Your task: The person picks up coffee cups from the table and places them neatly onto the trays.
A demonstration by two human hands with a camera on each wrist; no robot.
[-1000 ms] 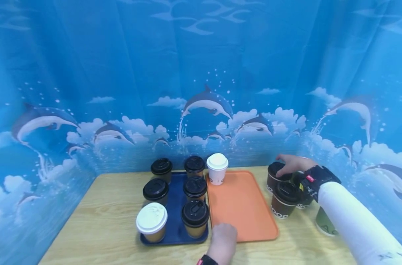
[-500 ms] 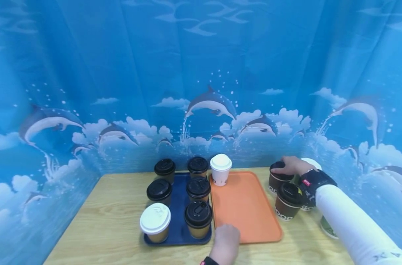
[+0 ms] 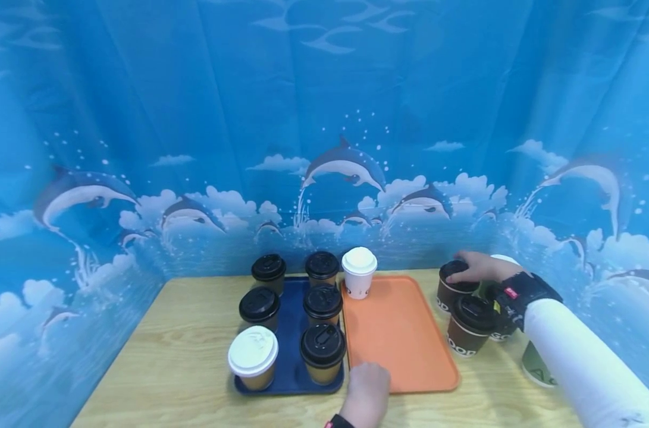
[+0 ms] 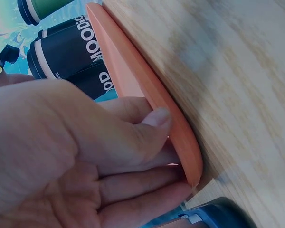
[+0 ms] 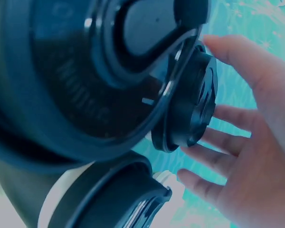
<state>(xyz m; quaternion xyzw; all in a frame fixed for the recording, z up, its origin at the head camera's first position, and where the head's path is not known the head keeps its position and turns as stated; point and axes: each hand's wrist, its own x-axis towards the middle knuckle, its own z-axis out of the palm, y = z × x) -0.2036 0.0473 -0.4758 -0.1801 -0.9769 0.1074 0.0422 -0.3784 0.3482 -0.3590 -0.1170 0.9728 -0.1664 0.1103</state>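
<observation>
My left hand [image 3: 368,386] pinches the near edge of the orange tray [image 3: 401,351]. In the left wrist view, its thumb lies over the outside of the rim [image 4: 180,128], and the other fingers are curled on the inner side. At the right, my right hand [image 3: 482,266] holds a brown paper coffee cup [image 3: 452,294] from above by its black lid. In the right wrist view, thumb and fingers span that black lid [image 5: 192,102], with a gap between palm and lid; some fingertips are hidden behind it. Another brown coffee cup [image 3: 466,333] stands directly in front of it.
Left of the orange tray is a navy tray [image 3: 292,380] bearing several lidded cups, mostly black-lidded, with one white-lidded cup [image 3: 253,356]. A white cup [image 3: 359,273] stands at the orange tray's back left corner. A green cup [image 3: 537,364] sits beneath the right forearm.
My right fingers have settled lower around the lid, and the held cup has turned slightly, showing more lettering. The left hand stays at the tray's edge. The head view has shifted slightly.
</observation>
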